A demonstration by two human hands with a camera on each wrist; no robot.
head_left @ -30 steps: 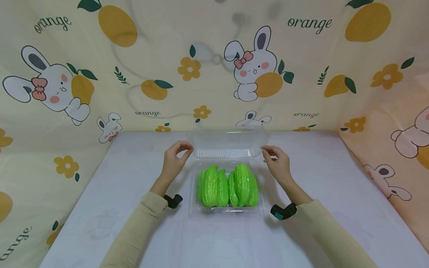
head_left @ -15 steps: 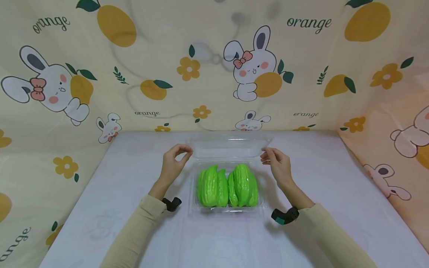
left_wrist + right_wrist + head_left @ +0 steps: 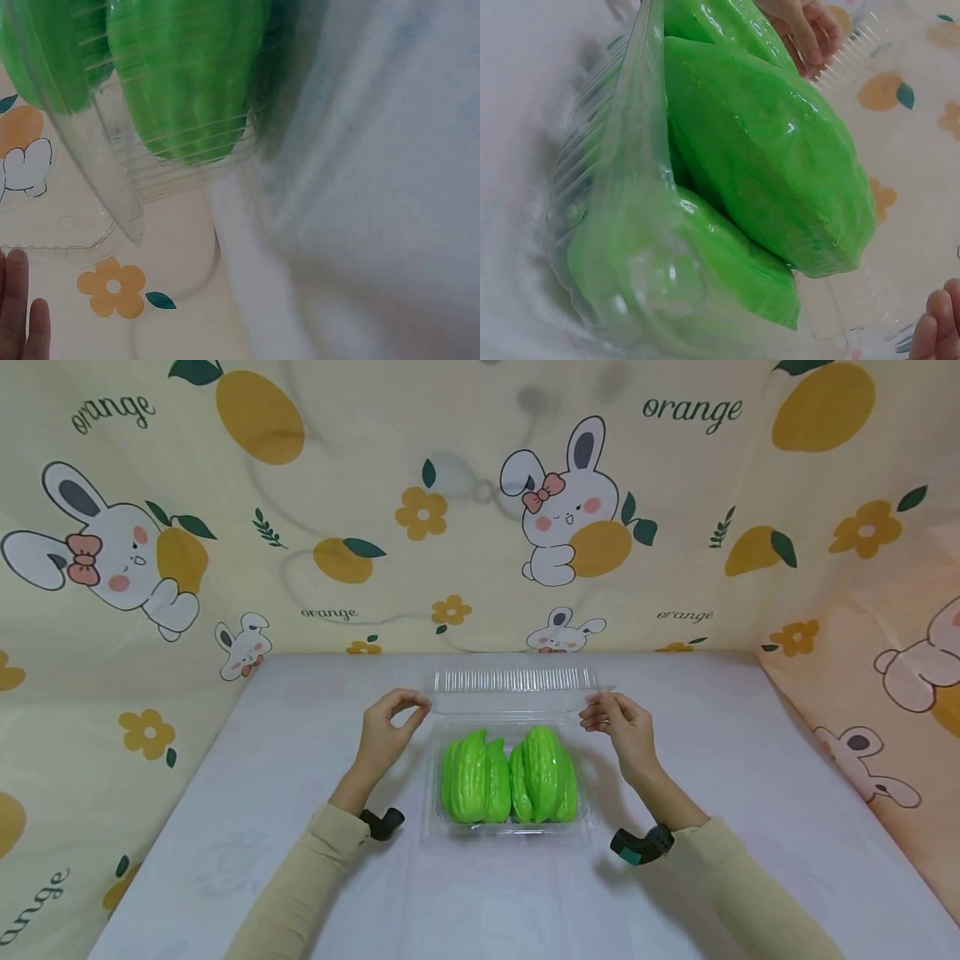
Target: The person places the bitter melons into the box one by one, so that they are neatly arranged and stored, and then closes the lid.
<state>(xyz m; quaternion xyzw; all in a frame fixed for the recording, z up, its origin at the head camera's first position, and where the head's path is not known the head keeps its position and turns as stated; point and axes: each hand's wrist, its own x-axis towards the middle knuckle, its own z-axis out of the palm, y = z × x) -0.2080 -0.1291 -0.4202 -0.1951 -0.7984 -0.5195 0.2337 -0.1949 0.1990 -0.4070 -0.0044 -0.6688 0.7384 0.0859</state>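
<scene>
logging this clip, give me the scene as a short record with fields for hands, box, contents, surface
left hand: left hand pinches the left corner of the clear lid
right hand: right hand pinches the lid's right corner
box: clear plastic clamshell box, lid hinged at the far side and held partly raised over the tray
contents: two ridged green vegetables side by side in the tray
surface: white table
backdrop: cloth with rabbits and oranges
</scene>
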